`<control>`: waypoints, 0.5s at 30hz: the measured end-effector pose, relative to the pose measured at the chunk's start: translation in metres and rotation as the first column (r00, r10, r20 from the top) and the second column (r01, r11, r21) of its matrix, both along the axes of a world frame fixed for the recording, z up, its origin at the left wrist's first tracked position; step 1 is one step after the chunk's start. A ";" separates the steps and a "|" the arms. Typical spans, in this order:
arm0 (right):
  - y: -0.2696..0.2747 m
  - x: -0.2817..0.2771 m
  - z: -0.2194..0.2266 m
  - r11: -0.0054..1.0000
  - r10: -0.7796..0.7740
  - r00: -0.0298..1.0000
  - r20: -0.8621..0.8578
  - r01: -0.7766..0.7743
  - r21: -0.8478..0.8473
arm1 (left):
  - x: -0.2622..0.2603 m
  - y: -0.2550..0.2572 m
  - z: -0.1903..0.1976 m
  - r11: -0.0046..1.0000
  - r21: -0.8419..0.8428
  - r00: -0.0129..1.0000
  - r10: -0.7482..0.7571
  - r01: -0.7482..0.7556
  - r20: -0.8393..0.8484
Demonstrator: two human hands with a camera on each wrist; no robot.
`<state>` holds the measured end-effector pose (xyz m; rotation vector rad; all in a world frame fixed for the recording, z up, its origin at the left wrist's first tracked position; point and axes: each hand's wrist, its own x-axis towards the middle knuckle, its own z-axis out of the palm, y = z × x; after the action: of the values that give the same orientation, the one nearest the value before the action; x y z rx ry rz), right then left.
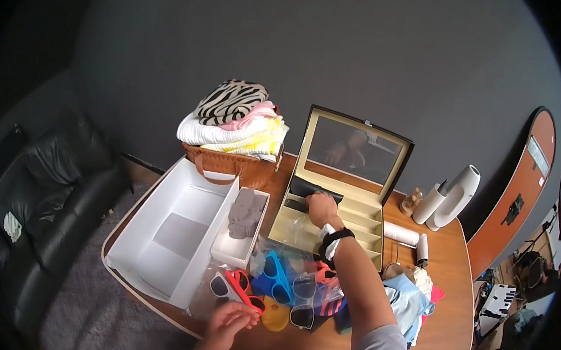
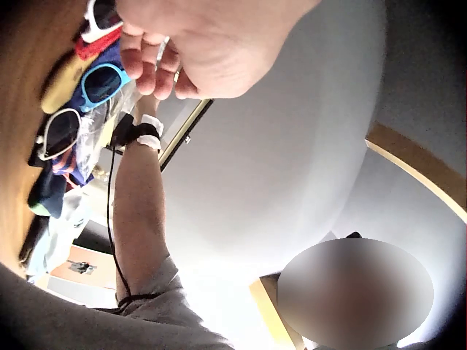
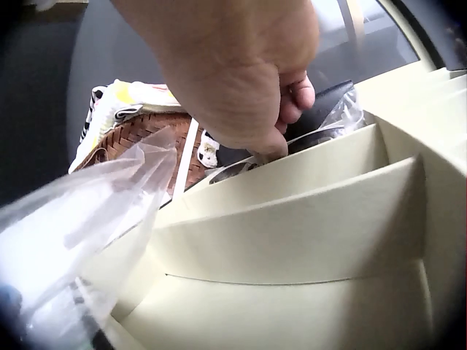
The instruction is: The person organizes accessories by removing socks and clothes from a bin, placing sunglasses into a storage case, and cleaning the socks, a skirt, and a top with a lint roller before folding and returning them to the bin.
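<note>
My right hand (image 1: 322,209) reaches into the back-left compartment of a cream-lined display box (image 1: 355,216) whose glass lid (image 1: 354,151) stands up. In the right wrist view its curled fingers and thumb pinch dark sunglasses (image 3: 317,137), partly hidden by the hand. A black case (image 1: 305,187) lies behind them. My left hand (image 1: 226,327) hovers at the table's front edge with loosely curled fingers, close to red sunglasses (image 1: 241,289) and white sunglasses (image 1: 219,286). Blue sunglasses (image 1: 275,277) and white-framed sunglasses (image 1: 302,317) lie to its right among clear plastic bags.
A white box (image 1: 191,198) stands at left, beside a smaller box (image 1: 231,248) with grey fabric. Behind them is a brown basket (image 1: 229,165) of folded cloth (image 1: 218,131). Clothes (image 1: 408,301) lie at right, a white vase (image 1: 456,197) farther back. Clear plastic (image 3: 95,211) hangs near the right wrist.
</note>
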<state>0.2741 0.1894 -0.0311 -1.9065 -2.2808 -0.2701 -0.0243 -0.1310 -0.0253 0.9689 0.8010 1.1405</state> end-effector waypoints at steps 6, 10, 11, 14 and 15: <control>-0.047 -0.008 0.070 0.906 0.181 0.976 -0.121 -0.117 0.408 | 0.005 0.004 -0.005 1.000 -0.015 0.999 -0.005 0.006 0.047; -0.149 -0.036 0.141 0.792 0.465 0.841 -0.276 -0.256 0.554 | 0.024 0.012 0.010 0.999 0.046 0.998 0.011 -0.014 0.066; -0.177 -0.042 0.149 0.783 0.515 0.792 -0.327 -0.280 0.555 | 0.033 0.015 0.022 0.997 0.065 0.997 0.024 -0.030 0.079; -0.248 -0.052 0.152 0.817 0.576 0.643 -0.504 -0.446 0.365 | 0.047 0.021 0.020 0.990 0.080 0.989 -0.121 0.114 0.087; -0.265 -0.054 0.147 0.798 0.591 0.553 -0.587 -0.506 0.327 | 0.049 0.022 0.013 0.979 0.083 0.976 -0.195 0.187 0.093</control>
<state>0.2196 -0.0758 0.1163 -0.8812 -2.1073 0.3173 0.0251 -0.1093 -0.0124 1.0189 0.5748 1.0483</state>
